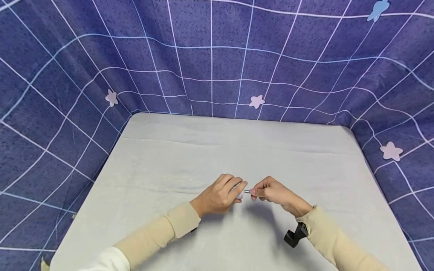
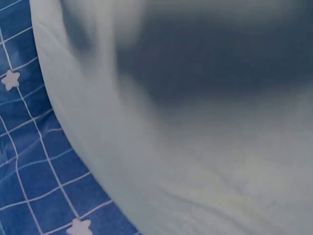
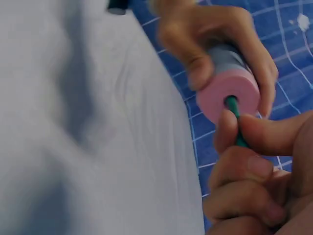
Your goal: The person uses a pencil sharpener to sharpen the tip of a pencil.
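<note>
- Clearly, in the head view, both hands meet above the pale bench [image 1: 220,150]: the left hand [image 1: 220,194] is wrapped around a small cylinder [image 1: 240,195], and the right hand [image 1: 271,192] pinches a thin stick [image 1: 247,191] that runs into its end. The purple gridded curtain [image 1: 210,64] stands behind. With no support from below, the left grip probably has to bear all of the twist and push, so bracing that forearm would likely help.
- In the left wrist view, only the bench, a blurred shadow and part of the curtain show; from here one cannot tell how the left hand grips.
- In the right wrist view, the cylinder has a grey side and a pink end face [image 3: 215,100], and the green stick enters its central hole, pinched between right thumb and forefinger close to the opening. For a clean job, the person should probably line the stick up with the hole, press lightly and evenly, and hold the cylinder firmly so that it cannot turn; a sideways lean might snap the tip.
</note>
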